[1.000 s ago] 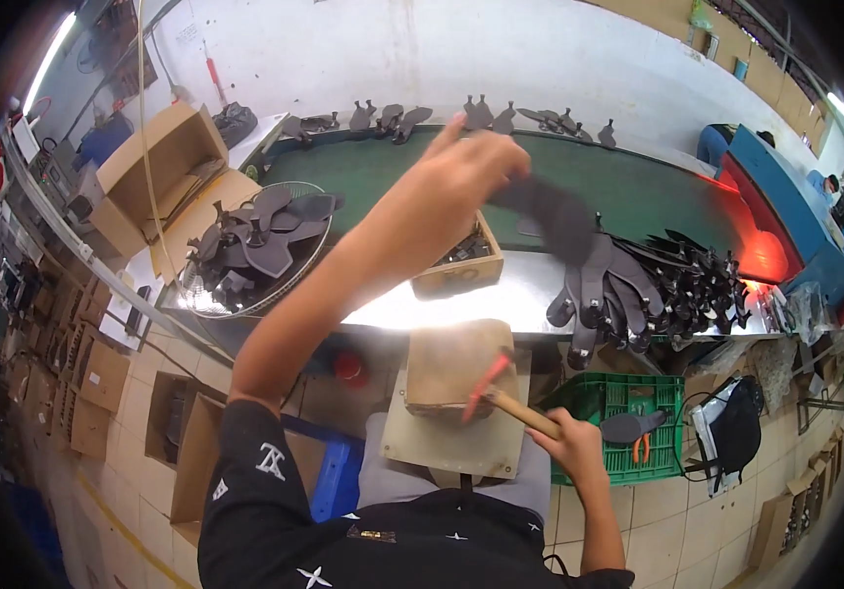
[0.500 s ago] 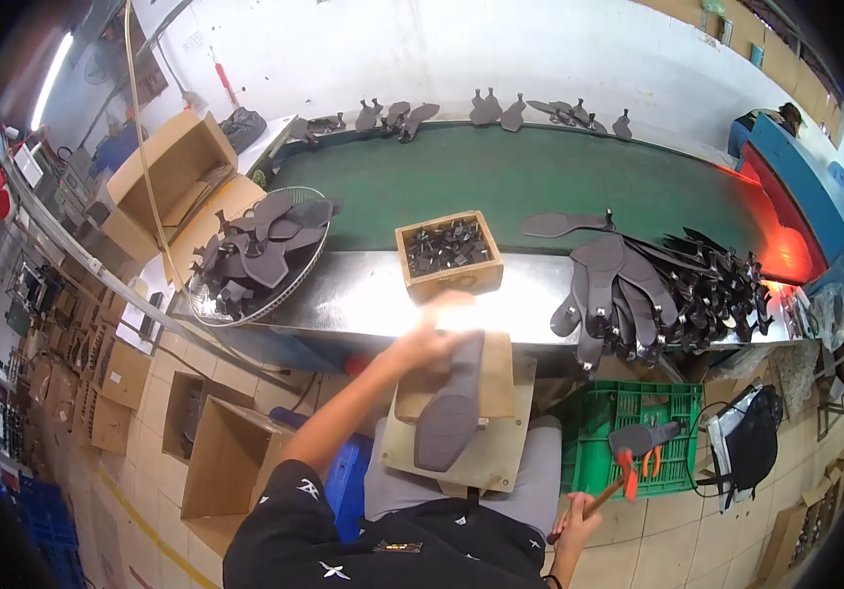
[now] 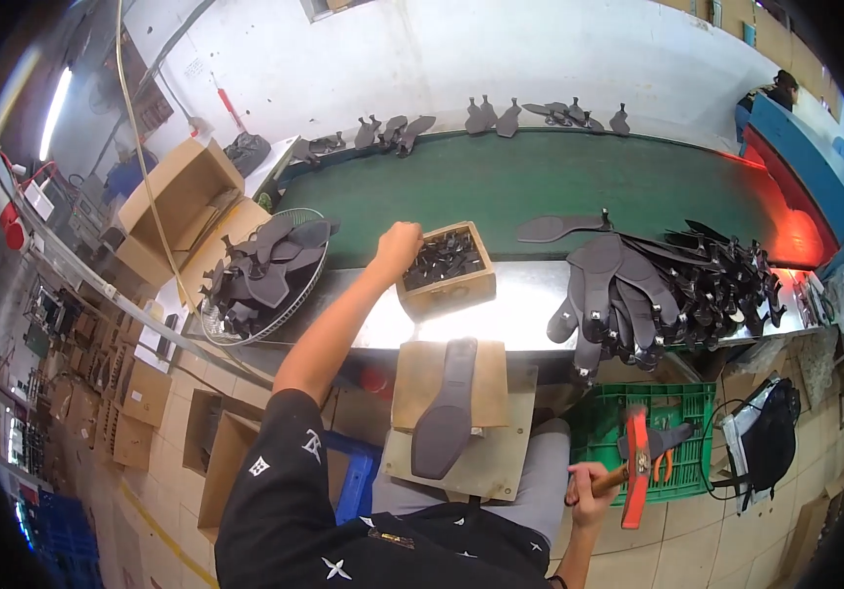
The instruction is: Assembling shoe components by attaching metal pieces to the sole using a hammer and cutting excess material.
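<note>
Red hammer (image 3: 636,469) in clenched right hand (image 3: 591,493), curled left hand (image 3: 399,247) at wooden box (image 3: 456,294)

No legible words — just a letter-like emblem (image 3: 312,446) on the sleeve (image 3: 283,454).

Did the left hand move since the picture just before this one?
Yes. Against the wooden box, the left hand moved forward and leftward, from the box's near side to its left side.
</note>
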Demonstrator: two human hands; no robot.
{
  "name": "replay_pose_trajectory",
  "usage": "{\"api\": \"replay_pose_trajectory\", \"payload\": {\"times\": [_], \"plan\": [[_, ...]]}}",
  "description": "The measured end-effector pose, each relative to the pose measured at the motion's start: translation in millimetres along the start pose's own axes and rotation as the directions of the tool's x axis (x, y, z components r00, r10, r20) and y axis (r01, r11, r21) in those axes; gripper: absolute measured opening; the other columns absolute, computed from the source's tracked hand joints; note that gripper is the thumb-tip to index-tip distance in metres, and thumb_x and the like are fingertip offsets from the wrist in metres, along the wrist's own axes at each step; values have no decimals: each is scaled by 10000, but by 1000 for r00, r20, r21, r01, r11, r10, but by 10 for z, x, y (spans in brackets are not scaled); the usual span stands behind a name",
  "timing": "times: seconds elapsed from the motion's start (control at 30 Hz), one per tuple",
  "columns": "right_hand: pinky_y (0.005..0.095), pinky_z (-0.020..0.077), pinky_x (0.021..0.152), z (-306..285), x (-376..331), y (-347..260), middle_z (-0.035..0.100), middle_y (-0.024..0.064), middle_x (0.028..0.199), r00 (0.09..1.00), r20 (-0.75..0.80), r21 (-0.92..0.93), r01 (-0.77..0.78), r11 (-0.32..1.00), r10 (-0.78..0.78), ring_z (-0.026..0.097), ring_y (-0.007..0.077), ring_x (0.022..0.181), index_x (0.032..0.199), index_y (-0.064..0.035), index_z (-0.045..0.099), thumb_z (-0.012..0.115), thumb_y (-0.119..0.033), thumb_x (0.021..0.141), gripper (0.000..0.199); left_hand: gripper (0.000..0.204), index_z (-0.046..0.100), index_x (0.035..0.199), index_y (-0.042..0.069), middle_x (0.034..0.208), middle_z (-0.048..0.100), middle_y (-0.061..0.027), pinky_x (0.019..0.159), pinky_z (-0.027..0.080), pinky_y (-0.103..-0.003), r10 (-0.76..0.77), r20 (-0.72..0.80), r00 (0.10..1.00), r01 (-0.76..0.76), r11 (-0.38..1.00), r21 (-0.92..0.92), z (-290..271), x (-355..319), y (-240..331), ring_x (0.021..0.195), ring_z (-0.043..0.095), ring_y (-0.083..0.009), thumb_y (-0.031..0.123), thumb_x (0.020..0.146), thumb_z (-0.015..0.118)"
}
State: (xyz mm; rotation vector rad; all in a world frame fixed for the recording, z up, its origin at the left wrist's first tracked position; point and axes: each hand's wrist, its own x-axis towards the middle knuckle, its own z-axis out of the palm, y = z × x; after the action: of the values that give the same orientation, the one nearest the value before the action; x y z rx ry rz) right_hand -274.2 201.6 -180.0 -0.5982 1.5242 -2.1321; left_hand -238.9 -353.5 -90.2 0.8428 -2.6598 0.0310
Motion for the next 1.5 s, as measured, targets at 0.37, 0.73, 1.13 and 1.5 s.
{"api": "replay_pose_trajectory", "payload": {"times": [0.37,0.73,1.13,1.5], "plan": [[173,345,400,667,646,-836,642,122,871,948,281,-43,167,985,-148,433,33,444,1232,36,602,615,-47,907,336,192,553,1071,-26,973,588,-137,662,535,-316,-46,-116,992,-28,825,-565,-561,-415,324,869,613,-193,123,954,584],[179,383,461,1801,388,-1608,697,106,960,914,385,47,122,991,-130,516,36,559,1139,-2,629,688,-85,911,250,177,673,1074,-33,935,691,-81,597,516,-230,-179,-70,981,-91,-111,-990,-2137,-2512,2042,761,657,-113,24,907,673],[195,393,422,1722,170,-1446,627,159,1019,887,434,275,33,961,-155,530,73,542,1041,11,604,736,-46,854,236,211,680,1017,-19,937,673,-139,723,543,-278,-13,-314,949,-292,331,-897,-2241,-2812,1963,792,662,-183,-39,813,733],[176,419,442,1660,198,-1323,643,229,1145,910,415,121,-46,992,-9,576,59,592,1001,21,614,748,-72,845,227,213,620,1126,31,939,631,-29,506,403,-206,76,515,854,375,-777,-506,-1925,-3008,2259,747,546,-61,189,985,601]]}}
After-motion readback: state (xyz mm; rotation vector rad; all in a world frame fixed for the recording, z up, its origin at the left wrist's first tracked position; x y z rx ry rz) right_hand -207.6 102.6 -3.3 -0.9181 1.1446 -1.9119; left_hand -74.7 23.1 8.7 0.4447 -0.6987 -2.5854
